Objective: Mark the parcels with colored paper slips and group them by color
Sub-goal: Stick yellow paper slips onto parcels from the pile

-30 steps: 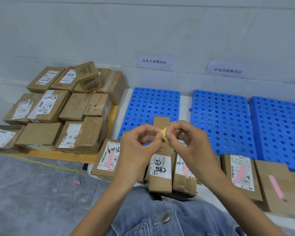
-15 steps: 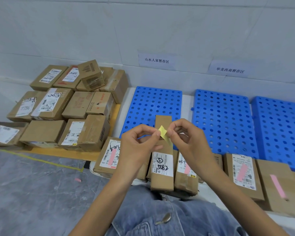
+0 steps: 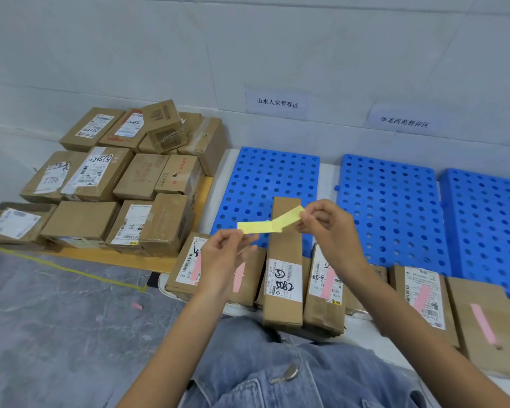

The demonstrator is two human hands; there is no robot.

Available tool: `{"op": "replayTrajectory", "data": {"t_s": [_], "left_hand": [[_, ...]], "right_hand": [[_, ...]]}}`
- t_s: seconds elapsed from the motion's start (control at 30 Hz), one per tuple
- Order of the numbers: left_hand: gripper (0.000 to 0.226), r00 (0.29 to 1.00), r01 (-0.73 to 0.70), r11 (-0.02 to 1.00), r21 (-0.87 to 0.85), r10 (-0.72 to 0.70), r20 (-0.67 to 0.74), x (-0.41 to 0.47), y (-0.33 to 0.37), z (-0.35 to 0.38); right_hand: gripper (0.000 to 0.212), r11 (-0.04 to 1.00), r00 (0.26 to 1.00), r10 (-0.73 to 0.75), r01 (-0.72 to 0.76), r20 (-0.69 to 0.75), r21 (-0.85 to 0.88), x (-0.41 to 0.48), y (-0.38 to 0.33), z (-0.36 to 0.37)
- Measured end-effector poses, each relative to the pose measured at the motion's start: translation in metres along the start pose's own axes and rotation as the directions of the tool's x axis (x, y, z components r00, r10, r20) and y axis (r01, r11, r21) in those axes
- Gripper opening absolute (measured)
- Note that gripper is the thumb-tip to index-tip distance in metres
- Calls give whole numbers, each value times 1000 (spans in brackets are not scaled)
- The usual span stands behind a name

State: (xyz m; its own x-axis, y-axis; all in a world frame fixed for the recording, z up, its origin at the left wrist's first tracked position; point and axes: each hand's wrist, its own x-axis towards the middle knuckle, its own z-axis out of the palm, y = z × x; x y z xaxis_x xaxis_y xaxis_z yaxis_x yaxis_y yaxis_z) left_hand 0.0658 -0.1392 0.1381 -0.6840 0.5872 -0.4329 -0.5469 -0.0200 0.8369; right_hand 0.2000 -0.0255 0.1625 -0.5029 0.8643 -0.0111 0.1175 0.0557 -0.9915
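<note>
The person holds a yellow paper slip (image 3: pixel 267 225) in the air with both hands, above the row of parcels in front of them. The left hand (image 3: pixel 224 260) pinches the slip's left end between thumb and curled fingers (image 3: pixel 249 240). The right hand (image 3: pixel 330 231) pinches the right end, which sits higher. The slip shows as two lengths that meet at a kink in the middle, so it may be two pieces stuck together; this cannot be told.

Directly behind the slip lies a long narrow parcel (image 3: pixel 283 260) with "5082" handwritten on its white label. It rests on top of its neighbours and bears no coloured slip on the face that shows. To its left is a parcel with pink slips (image 3: pixel 186 263), partly hidden by the left hand. Touching it on the right is a second pink-marked parcel (image 3: pixel 324 290). Two more pink-marked parcels (image 3: pixel 424 293) lie further right, along the near edge of a white platform (image 3: pixel 329 178).

Three blue perforated panels (image 3: pixel 389 207) lie side by side on the platform against the wall, below two paper signs (image 3: pixel 277 102). At the left, well apart, sits a pile of unmarked brown parcels (image 3: pixel 115 178), with one small box (image 3: pixel 164 125) tilted on top. A pink scrap (image 3: pixel 136 306) lies on the grey floor (image 3: pixel 56 319).
</note>
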Motion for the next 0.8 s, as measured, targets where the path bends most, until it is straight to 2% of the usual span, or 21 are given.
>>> {"op": "replayTrajectory", "data": {"t_s": [0.1,0.17,0.23,0.3,0.33,0.4,0.47,0.53,0.57,0.6,0.63,0.7,0.73,0.8], "left_hand": [[10,981,82,993,-84,-95,-168,26,-29,-28],[7,957,144,988,-47,-152,-248,38,-51,-45],[9,945,209,975,73,-183,-270,48,-73,-58],[14,965,180,905,385,-87,-248,57,-93,-71],[17,981,120,806,579,-5,-196,61,-99,-77],[16,993,-15,533,846,108,-50,64,-102,-86],[10,988,-95,281,955,144,57,65,-98,-91],[15,980,-128,81,988,162,114,66,-92,-90],[18,975,-134,17,991,183,129,67,-89,-88],[21,969,-139,-9,990,206,138,66,-86,-85],[22,961,-158,16,987,235,149,65,-84,-81],[20,946,-235,156,959,263,189,59,-84,-69],[20,936,-291,227,929,267,229,55,-86,-61],[27,926,-370,351,860,213,312,47,-95,-48]], "right_hand": [[13,999,994,15,-11,-107,34,7,22,-7],[12,996,994,-48,40,-99,-79,4,39,-10],[7,931,986,-144,163,81,-327,-5,64,-13],[4,755,922,-176,352,346,-554,-17,94,-14],[1,637,865,-206,474,458,-608,-23,110,-14],[13,445,751,-279,653,598,-613,-32,134,-12],[7,410,708,-333,703,622,-581,-37,145,-8],[11,450,703,-379,709,602,-543,-39,151,-6],[14,500,717,-358,689,598,-525,-39,153,-7],[17,550,734,-336,662,591,-509,-39,152,-7],[23,614,759,-298,616,578,-493,-40,149,-7],[37,750,834,-236,482,498,-453,-41,147,-8],[37,794,866,-226,429,447,-430,-40,148,-7],[21,810,895,-242,399,374,-430,-35,151,-4]]}}
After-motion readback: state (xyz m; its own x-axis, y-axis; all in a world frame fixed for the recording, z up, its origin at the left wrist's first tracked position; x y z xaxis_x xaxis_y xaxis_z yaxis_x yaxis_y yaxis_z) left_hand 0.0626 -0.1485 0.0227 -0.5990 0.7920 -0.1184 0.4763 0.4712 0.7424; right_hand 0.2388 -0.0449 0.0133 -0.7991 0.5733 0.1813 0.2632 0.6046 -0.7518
